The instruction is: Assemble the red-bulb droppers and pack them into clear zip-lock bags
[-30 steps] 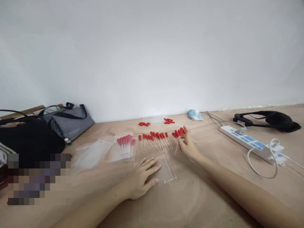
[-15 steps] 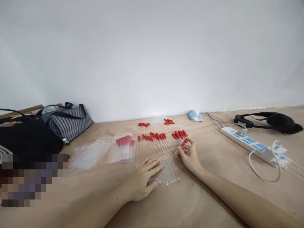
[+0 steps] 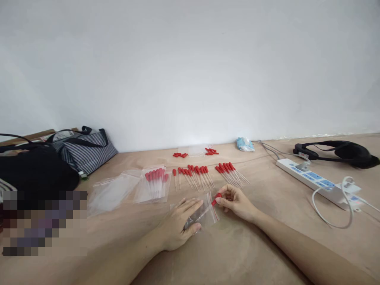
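My left hand (image 3: 183, 223) lies over a clear zip-lock bag (image 3: 212, 215), fingers stretched out and thumb apart, pressing it to the table. The bag bulges a little, and its red-striped mouth faces right. Between the thumb and fingers of my right hand (image 3: 234, 202) is the red rubber bulb of a dropper (image 3: 217, 198). Its thin glass tube points down-left and reaches inside the bag. Behind my hands lie a middle group of red-bulbed droppers (image 3: 197, 172) and another group of droppers (image 3: 228, 169) to the right. A filled bag of droppers (image 3: 152, 186) rests left of them.
Flat clear bags (image 3: 114, 192) are stacked at left. Loose red bulbs (image 3: 211, 151) and glass tubes lie near the wall. A blue-and-white packet (image 3: 245, 144), a power strip (image 3: 314, 178) with cables, and a black headset (image 3: 338, 152) are right. A striped bag (image 3: 89, 148) stands left.
My right hand has moved left and down with the dropper, and its tube has gone into the bag. The bag's mouth has bulged and shifted slightly left. My left hand stays nearly still.
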Motion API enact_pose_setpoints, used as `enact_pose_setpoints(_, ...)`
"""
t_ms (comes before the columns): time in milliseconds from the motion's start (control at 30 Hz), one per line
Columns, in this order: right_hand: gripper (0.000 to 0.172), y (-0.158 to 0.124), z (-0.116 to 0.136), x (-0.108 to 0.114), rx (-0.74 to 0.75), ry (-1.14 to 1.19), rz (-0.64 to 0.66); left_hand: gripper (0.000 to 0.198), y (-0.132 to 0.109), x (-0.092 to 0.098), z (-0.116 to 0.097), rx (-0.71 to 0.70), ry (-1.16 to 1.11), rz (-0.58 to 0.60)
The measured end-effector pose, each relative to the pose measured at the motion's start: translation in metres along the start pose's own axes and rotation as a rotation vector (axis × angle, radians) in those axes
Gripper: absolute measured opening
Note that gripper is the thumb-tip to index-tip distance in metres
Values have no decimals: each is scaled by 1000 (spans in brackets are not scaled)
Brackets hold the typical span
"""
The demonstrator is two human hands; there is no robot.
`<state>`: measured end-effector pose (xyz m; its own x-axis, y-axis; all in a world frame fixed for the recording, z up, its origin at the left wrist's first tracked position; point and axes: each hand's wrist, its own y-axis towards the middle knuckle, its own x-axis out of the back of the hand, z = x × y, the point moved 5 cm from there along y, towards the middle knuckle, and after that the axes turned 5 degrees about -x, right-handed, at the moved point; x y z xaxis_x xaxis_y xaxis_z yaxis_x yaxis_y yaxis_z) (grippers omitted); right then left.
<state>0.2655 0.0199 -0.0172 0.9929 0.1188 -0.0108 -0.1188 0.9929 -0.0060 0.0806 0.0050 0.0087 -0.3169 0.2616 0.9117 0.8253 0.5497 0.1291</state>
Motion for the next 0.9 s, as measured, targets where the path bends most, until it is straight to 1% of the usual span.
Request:
enact_pose_setpoints(100,40,-1,0,2,-57,-51,139,51,0,1,0,8,7,3)
enact_pose_setpoints(233,42,-6,-2,-10,-120,52,373,49,1,0,-1,3,-1,20)
enact_pose_setpoints(300,41,-11,-2,-19,-110,113,460,49,2,0,-1,2,-6,18)
enact_pose_setpoints(367,39,-14,-1,-27,-66,155,516,47,2,0,-1,0,-13,10)
enact_pose_setpoints(433,37,-13,1,-30,-16,180,532,46,2,1,-2,-12,-25,-9)
enact_pose_setpoints(500,36,-10,1,-24,-1,179,507,43,0,5,-1,-28,-41,-45)
enact_pose_setpoints(600,33,-1,0,-6,-30,138,408,39,-5,10,3,-45,-69,-80)
enact_pose_setpoints(700,28,5,-2,11,-71,60,333,38,-10,11,9,-36,-99,-54)
enact_pose_setpoints(800,23,6,-4,17,-98,-22,322,36,-11,12,11,-16,-126,-45)
enact_pose_setpoints(900,25,7,-6,17,-104,-63,352,29,-10,14,10,-16,-158,-69)
